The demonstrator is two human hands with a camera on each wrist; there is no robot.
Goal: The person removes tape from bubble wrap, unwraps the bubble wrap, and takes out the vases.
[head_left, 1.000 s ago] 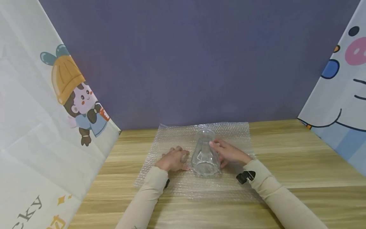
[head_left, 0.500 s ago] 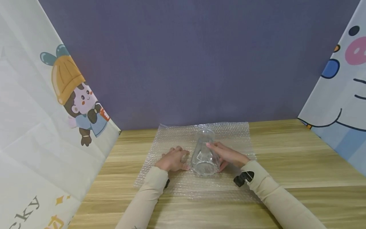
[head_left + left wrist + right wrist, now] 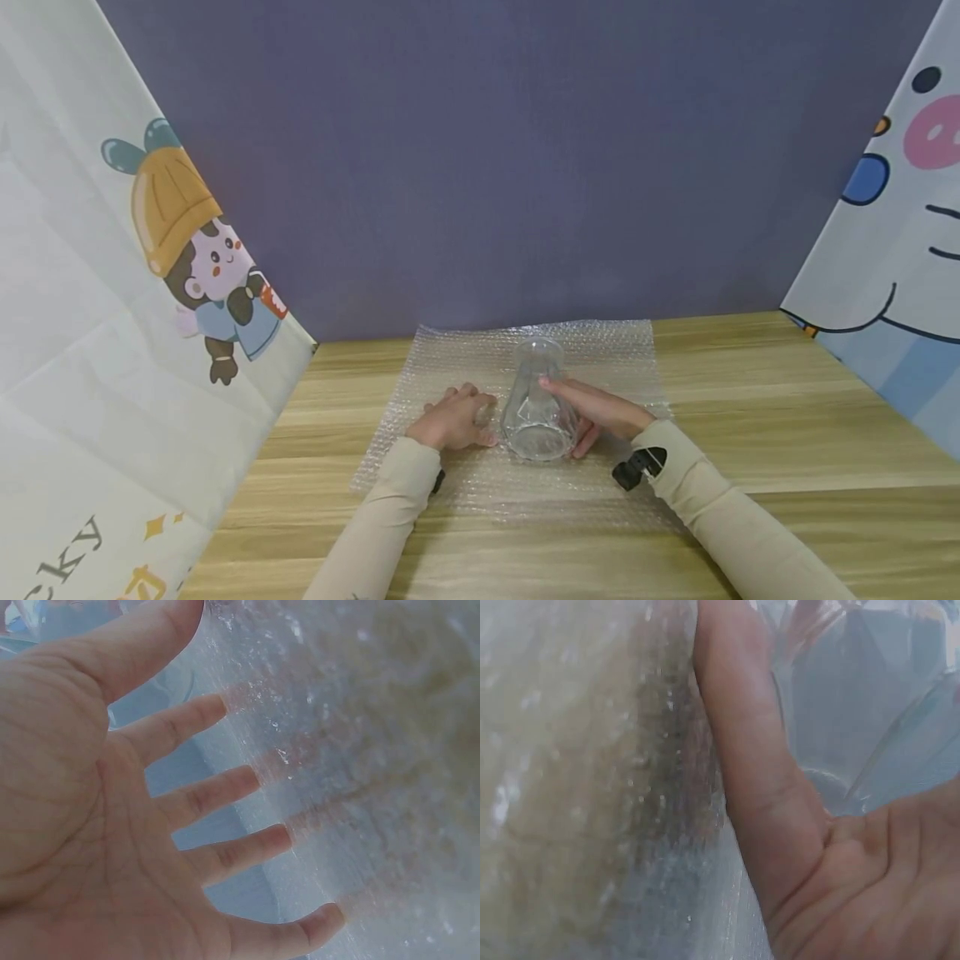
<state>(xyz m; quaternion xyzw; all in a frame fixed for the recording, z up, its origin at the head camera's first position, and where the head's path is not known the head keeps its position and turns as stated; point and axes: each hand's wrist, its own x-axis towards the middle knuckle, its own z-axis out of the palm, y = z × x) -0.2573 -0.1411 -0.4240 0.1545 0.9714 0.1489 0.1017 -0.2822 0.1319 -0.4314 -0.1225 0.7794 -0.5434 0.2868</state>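
Right hand (image 3: pixel 600 407) slid slightly left on the clear narrow-necked glass vase (image 3: pixel 538 417) (can't tell if gripping); left hand (image 3: pixel 450 421), fingers spread, hasn't budged on the clear plastic bubble wrap (image 3: pixel 442 358).

vase (image 3: pixel 528 417) on bubble wrap (image 3: pixel 442 358); left hand (image 3: pixel 454 418) left; right hand (image 3: pixel 600 408) right, seemingly touching it

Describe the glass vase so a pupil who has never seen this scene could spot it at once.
On the wooden table, find the bubble wrap spread before the purple-grey wall. Between the left hand and the right hand is the vase: clear glass, wide-bodied, narrow-necked, unlike the flat wrap beneath.
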